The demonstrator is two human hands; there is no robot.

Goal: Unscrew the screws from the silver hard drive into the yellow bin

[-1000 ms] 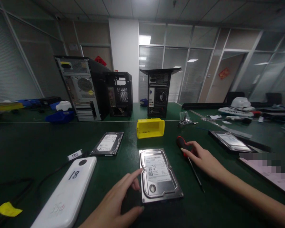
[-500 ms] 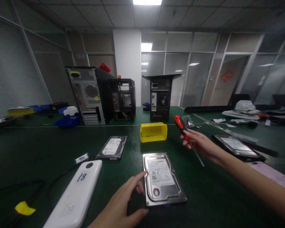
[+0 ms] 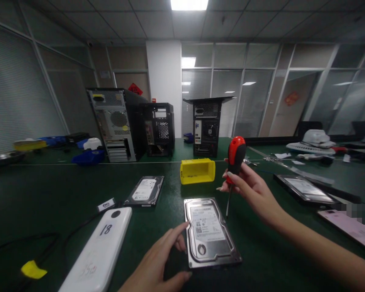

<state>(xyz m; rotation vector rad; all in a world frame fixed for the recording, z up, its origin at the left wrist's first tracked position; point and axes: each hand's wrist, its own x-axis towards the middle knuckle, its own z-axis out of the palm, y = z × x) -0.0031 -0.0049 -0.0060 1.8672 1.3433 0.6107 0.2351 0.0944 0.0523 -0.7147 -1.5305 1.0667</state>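
Gripping the screwdriver (image 3: 236, 156), the right hand (image 3: 235, 178) is closed.

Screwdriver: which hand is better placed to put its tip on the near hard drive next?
Right, probably. The right hand holds the screwdriver nearly upright, tip down, beside the near hard drive. The left hand holds no tool; its index finger is at the drive's left edge.

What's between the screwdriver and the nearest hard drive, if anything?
Nothing visible: the screwdriver points down near the right edge of the hard drive. The left hand is at its left edge; the yellow bin stands beyond.
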